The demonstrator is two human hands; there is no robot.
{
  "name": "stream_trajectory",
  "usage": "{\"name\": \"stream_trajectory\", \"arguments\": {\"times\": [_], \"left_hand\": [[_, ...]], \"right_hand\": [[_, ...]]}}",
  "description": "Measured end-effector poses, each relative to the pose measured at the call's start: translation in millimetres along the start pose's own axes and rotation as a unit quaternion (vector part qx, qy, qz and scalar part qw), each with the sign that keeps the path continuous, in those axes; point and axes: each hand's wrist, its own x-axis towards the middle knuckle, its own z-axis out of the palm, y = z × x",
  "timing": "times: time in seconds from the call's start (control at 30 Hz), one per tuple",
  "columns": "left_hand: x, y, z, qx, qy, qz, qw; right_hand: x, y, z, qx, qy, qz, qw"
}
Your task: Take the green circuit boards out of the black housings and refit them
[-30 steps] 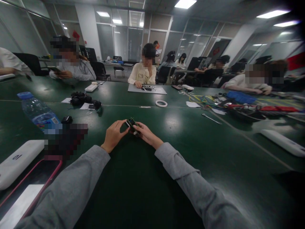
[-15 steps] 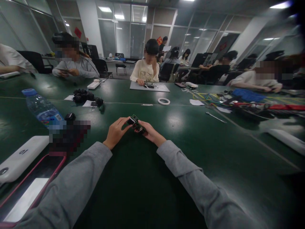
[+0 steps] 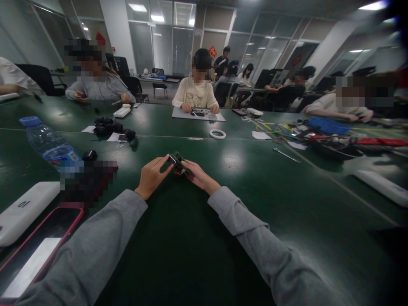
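Observation:
A small green circuit board [image 3: 177, 161] with dark components is held up over the green table, between my two hands. My left hand [image 3: 152, 175] is closed in a pinch at the board's left end, thumb and fingertips against a dark block with a pale edge. On the other side, my right hand [image 3: 200, 176] grips the board's right end, its thumb on top. The fingers under the board are hidden, and the finer parts are too small to make out.
Left of me are a water bottle [image 3: 47, 142], a small black case [image 3: 89, 154], a white power bank [image 3: 27, 208] and a red-edged phone [image 3: 38, 250]. Ahead lie a white tape ring [image 3: 217, 134], black parts [image 3: 108, 127] and a wrench [image 3: 287, 155]. Co-workers sit across the table [image 3: 287, 204].
The view has shifted slightly, so most things sit a little further left. Both hands keep hold of the board. The person opposite has lowered a raised hand to the mat.

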Motion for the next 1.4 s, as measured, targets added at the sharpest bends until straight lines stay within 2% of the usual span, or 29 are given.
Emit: {"name": "stream_trajectory", "arguments": {"times": [0.2, 0.33, 0.53, 0.77, 0.97, 1.17, 1.4], "left_hand": [[0.4, 1.0, -0.3, 0.06, -0.008, 0.023, 0.998], [1.0, -0.6, 2.1, 0.084, 0.016, 0.037, 0.996], [1.1, -3.6, 5.2, 0.14, 0.037, 0.071, 0.987], [1.4, -2.7, 3.9, 0.145, 0.035, 0.074, 0.986], [1.7, -4.6, 3.5, 0.122, 0.034, 0.082, 0.989], [2.4, -5.4, 3.1, 0.086, 0.019, 0.096, 0.991], [2.2, -2.9, 1.8, 0.063, 0.041, 0.116, 0.99]], "right_hand": [[1.1, 3.3, -0.6, -0.012, 0.001, -0.004, 1.0], [1.1, 3.4, 1.7, -0.012, 0.023, -0.005, 1.0], [1.0, 2.1, 3.3, -0.008, 0.019, -0.007, 1.0], [2.1, 4.5, -0.6, 0.002, 0.003, -0.012, 1.0], [-0.4, -0.3, 3.4, 0.02, 0.022, 0.003, 1.0], [1.6, 1.3, -2.5, 0.05, 0.038, 0.003, 0.998], [3.4, 3.8, -7.7, 0.044, 0.017, -0.007, 0.999]]}}
